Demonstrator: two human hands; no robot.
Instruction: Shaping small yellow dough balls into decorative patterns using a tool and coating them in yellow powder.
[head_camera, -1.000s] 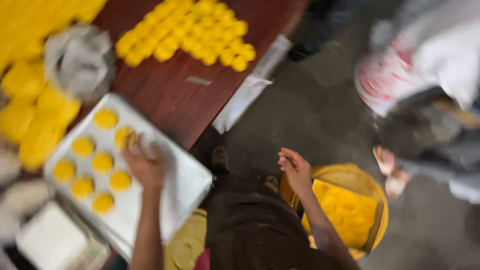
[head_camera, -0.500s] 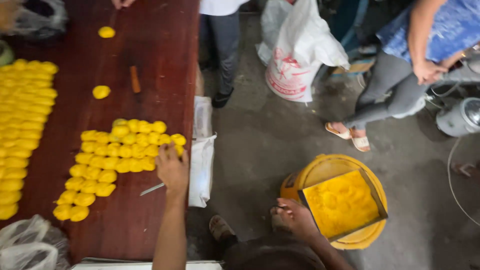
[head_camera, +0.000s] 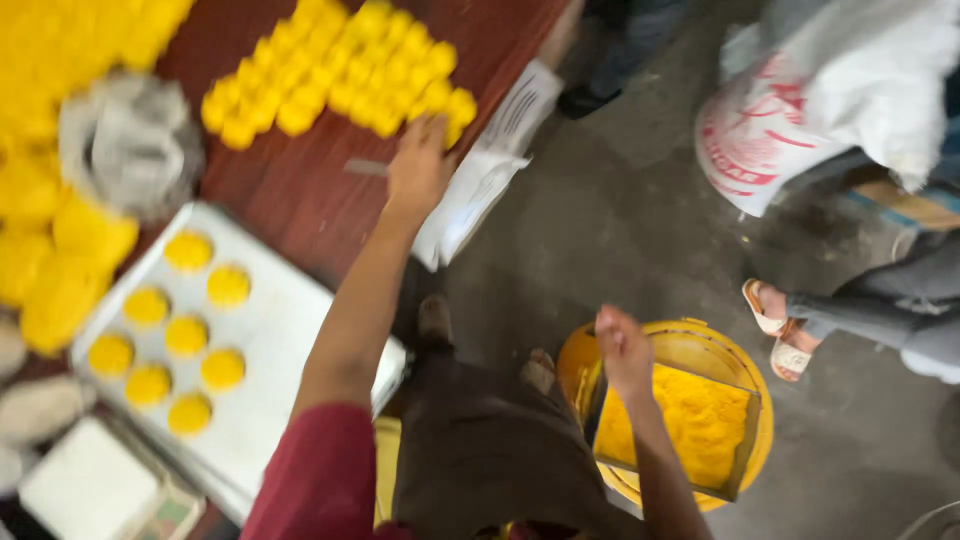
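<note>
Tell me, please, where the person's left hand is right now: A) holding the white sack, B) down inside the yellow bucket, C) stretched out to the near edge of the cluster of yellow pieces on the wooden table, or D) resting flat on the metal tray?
C: the left hand is stretched out over the wooden table, at the near edge of the cluster of yellow pieces, well clear of the metal tray.

L hand moved up to yellow pieces; R hand over bucket.
</note>
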